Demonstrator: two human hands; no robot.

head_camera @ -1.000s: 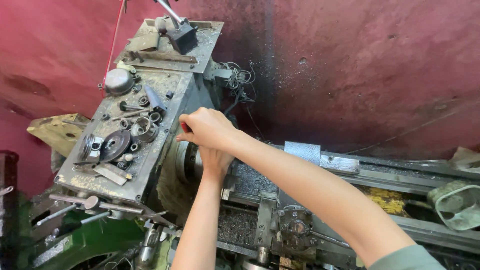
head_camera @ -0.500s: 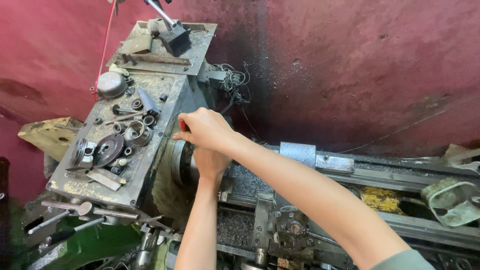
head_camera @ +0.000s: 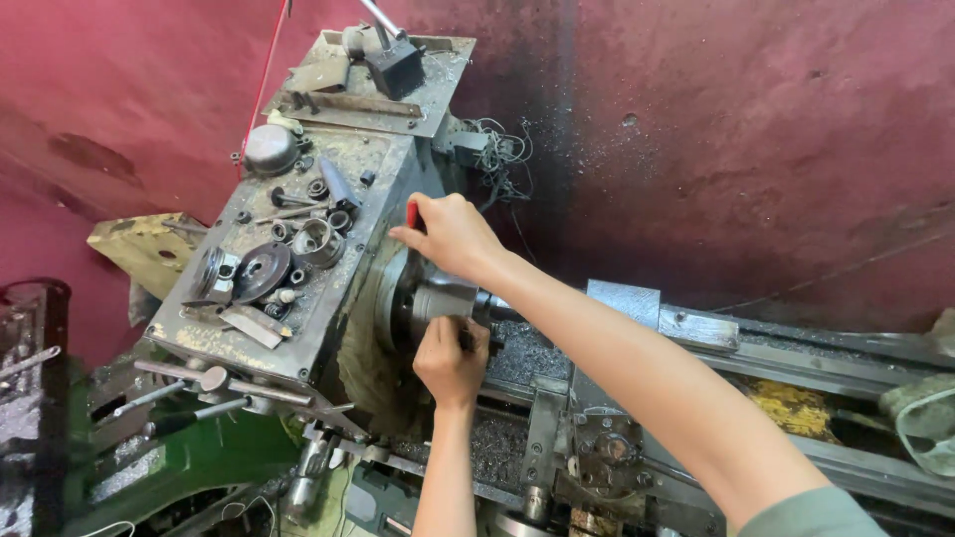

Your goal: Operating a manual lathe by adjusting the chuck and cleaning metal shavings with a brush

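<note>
Gripping a red-handled tool, the right hand closes in a fist at the upper rim of a lathe chuck, the arm reaching in from the lower right corner of the frame. Below it, the left hand wraps round a dark part at the chuck's mouth; what exactly it holds cannot be told. The chuck sits at the right-hand face of the headstock, its axis running out along the lathe bed toward the right. The red handle stands roughly upright, across that axis, directly above the left hand, which is the nearer to the chuck's centre. Loose rings, a pulley and bolts litter the headstock's top, metal chips its far corner.
</note>
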